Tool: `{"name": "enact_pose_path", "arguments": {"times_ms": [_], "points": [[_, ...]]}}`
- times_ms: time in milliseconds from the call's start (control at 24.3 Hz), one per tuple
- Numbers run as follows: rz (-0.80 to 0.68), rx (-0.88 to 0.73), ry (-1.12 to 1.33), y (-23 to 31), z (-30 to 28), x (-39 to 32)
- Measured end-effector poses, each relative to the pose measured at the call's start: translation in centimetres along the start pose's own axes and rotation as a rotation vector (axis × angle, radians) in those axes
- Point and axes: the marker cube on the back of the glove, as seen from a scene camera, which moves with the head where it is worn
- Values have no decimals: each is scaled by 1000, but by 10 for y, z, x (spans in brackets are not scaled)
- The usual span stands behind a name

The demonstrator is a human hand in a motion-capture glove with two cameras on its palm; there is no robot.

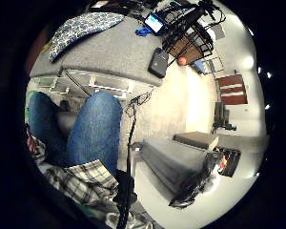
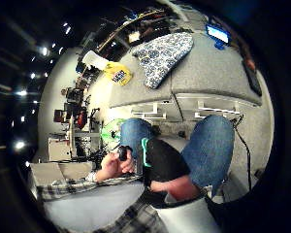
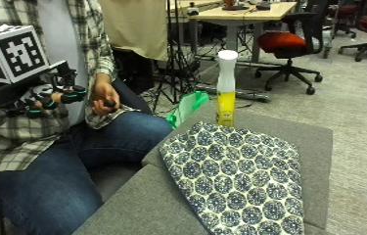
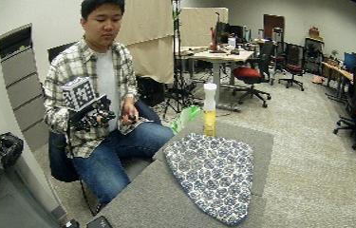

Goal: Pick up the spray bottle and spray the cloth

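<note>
A yellow spray bottle with a white top stands upright at the far end of the grey padded table, just beyond the tip of a blue-and-white patterned cloth lying flat. My gloved right hand hovers in front of my chest, well away from the table, fingers relaxed and holding nothing. The wide view shows the same: bottle, cloth, hand. From the palm, the bottle and cloth look small and distant on the table.
My bare left hand rests on my thigh, gripping a small black object. A green bag hangs beside the table near the bottle. A black phone and a lit small screen sit at the table's near end. Office chairs stand behind.
</note>
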Motion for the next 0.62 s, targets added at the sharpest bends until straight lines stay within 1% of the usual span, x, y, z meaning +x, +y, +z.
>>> {"name": "enact_pose_path", "arguments": {"times_ms": [618], "points": [[-42, -32, -7, -12, 5, -11]]}}
